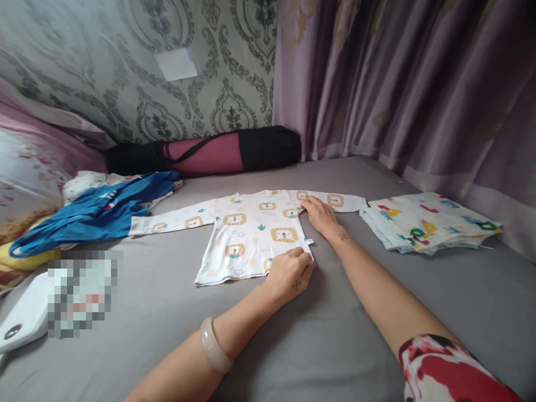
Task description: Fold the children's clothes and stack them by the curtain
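Note:
A white long-sleeved child's shirt (251, 234) with orange lion faces and small green plants lies spread flat on the grey bed sheet (167, 324), both sleeves stretched out sideways. At its lower right corner, my left hand (291, 273) is closed on the hem, with the fingertips partly hidden. My right hand (321, 216) pinches the shirt's right side where the sleeve joins the body. A small white tag sticks out of the side seam between the two hands.
Folded cloth printed with colourful letters (435, 215) lies at the right. To the left are a heaped blue garment (104, 206), a white device (29, 312) and a blurred-out item. A black and maroon long bag (209, 153) rests against the wall; purple curtains (355, 84) hang at the right.

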Available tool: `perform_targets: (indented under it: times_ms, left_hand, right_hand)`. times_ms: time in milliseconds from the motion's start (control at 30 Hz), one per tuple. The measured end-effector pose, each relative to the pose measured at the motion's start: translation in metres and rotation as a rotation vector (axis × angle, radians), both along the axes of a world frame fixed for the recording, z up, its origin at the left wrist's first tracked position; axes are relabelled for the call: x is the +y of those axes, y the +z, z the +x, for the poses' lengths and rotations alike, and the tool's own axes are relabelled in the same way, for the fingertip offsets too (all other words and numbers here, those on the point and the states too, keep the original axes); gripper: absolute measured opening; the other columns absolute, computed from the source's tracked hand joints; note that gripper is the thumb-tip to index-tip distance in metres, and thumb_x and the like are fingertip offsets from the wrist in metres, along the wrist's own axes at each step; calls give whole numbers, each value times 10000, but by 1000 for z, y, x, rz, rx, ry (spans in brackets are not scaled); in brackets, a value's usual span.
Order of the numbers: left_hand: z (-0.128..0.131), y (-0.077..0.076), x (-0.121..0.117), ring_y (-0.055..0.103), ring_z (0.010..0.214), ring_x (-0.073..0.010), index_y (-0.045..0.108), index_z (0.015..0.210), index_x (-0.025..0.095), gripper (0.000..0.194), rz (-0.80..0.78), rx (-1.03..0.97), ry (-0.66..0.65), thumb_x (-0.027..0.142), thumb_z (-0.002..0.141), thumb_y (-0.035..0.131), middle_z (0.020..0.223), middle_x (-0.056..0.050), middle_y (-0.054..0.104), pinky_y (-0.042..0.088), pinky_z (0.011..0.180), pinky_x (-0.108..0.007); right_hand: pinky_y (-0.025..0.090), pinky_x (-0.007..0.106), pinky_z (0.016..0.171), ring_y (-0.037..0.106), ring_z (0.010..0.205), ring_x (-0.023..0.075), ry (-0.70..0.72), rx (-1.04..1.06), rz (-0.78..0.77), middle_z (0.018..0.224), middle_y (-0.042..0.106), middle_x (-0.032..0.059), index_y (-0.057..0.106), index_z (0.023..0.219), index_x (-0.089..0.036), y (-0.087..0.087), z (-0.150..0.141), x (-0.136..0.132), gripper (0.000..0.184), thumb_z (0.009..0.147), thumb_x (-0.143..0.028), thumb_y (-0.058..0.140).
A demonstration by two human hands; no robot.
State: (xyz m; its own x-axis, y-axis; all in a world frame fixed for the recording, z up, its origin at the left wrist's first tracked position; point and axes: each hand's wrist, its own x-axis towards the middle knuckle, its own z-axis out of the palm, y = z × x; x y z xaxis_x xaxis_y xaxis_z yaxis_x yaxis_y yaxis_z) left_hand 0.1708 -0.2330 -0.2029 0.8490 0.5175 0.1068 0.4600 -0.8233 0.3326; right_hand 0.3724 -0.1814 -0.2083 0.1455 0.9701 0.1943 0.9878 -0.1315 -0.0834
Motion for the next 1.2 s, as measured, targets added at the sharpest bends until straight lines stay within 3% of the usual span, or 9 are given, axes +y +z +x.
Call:
perform_targets:
  times_ms: [133,333,500,600,700,833,967,1033,1200]
  left_hand:
    - [3,-1,-2,597,912,-190,625,866,198,214,62,-38,-29,294,958,458,977,-64,636,483,808,-304]
    - [6,3,-7,583,899,-205,618,883,185,260,88,54,-29,272,985,396,935,-77,630,498,779,-320]
    - [7,0,-8,577,883,-205,616,887,171,272,150,59,-90,226,986,369,904,-86,614,508,770,-327]
    - [8,-5,-7,580,906,-200,622,893,165,247,191,44,-112,202,975,392,896,-80,607,512,759,-305]
    - [9,-8,-6,584,945,-204,632,907,153,245,209,27,-138,194,973,399,923,-84,620,513,794,-307]
    - [2,-4,-8,605,945,-204,641,924,157,296,147,-11,-147,265,990,373,971,-87,648,512,835,-322]
    - [-27,8,1,624,985,-169,630,1032,184,242,-21,-163,-210,304,973,428,1053,-66,664,497,873,-264]
    - [-53,13,15,606,1057,-165,605,1118,200,241,-44,-284,-101,285,959,447,1162,-73,639,476,914,-258]
    - [-131,13,62,620,876,-200,642,953,180,207,47,-265,495,301,912,479,968,-93,653,483,799,-320]
  right_hand:
    - [387,316,937,506,1130,232,12,-3,24,1185,616,112,658,1122,-184,-4,0,0,385,942,-121,323]
    - [342,420,1024,467,1215,295,-15,23,28,1269,591,168,670,1140,-137,4,-22,2,403,913,-115,338]
    - [236,385,1152,318,1402,220,311,263,-62,1504,406,120,440,1430,-118,-8,-60,14,519,969,-277,263]
    - [147,396,1185,189,1459,236,300,249,-141,1573,259,138,337,1483,-63,-16,-73,13,607,972,-385,270]
    - [110,402,1190,160,1467,235,232,188,-137,1583,219,141,289,1503,-63,-19,-75,8,643,980,-437,253]
    - [116,420,1188,163,1465,247,242,136,-117,1583,215,146,297,1502,-71,-19,-71,5,657,987,-472,222]
    - [103,460,1186,165,1465,253,343,101,-118,1584,213,142,345,1488,-111,-18,-71,1,634,989,-485,229]
    - [91,480,1185,152,1468,251,412,83,-140,1583,216,140,355,1487,-134,-16,-72,-3,637,987,-511,232]
    - [81,495,1190,129,1470,264,532,58,-194,1589,190,133,289,1518,-163,-11,-69,-22,700,964,-589,250]
